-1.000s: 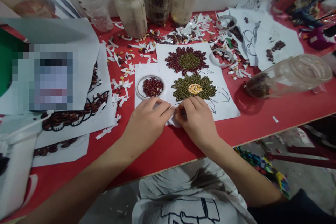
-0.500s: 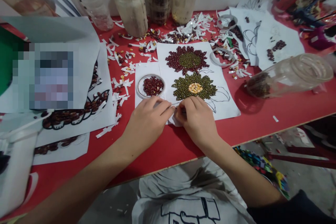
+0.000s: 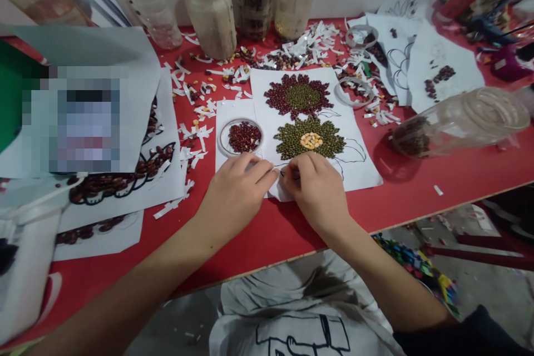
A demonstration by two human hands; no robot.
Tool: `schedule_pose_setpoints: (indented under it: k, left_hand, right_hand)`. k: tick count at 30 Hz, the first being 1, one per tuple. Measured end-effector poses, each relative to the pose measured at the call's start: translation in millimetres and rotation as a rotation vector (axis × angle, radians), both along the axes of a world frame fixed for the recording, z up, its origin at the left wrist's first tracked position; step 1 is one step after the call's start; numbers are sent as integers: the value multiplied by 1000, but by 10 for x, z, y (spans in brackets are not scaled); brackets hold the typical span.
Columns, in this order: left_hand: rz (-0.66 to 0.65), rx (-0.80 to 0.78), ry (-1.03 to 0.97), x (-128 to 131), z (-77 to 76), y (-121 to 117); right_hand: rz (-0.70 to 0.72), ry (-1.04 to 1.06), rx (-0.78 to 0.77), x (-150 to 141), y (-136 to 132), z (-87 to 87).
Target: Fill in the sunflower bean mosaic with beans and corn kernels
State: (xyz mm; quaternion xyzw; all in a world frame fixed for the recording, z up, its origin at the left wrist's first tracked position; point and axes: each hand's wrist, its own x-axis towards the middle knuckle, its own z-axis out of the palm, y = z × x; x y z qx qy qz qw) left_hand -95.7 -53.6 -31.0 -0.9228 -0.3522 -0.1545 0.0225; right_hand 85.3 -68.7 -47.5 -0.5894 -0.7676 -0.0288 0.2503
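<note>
A sheet of white paper carries two flowers made of seeds. The far flower has dark red petals round a green middle; the near flower has green petals round a yellow kernel centre. Outlined leaves beside them are bare. At the sheet's front edge, my left hand is closed, thumb and finger pinched together. My right hand is closed in a pinch just right of it, fingertips curled under. Whatever sits between the fingertips is too small to name. Beyond my left hand lies a round ring lid holding red beans.
Glass jars stand along the wall. White paper scraps and loose seeds litter the red table. A jar lies on its side at right. Bean-covered sheets and a blurred-out phone-like patch are at left.
The fingertips of my right hand have shifted very slightly right, leaving a slightly wider gap to my left fingertips. Both hands stay pinched at the sheet's front edge.
</note>
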Motion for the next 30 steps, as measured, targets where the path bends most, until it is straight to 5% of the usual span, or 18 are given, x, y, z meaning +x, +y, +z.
schedule_pose_setpoints:
  k: [10, 30]
  left_hand:
    - [8, -12, 3, 17, 28, -16]
    - [-77, 38, -45, -92, 20, 26]
  right_hand:
    - [28, 180, 81, 104, -32, 103]
    - [233, 335, -58, 344, -8, 111]
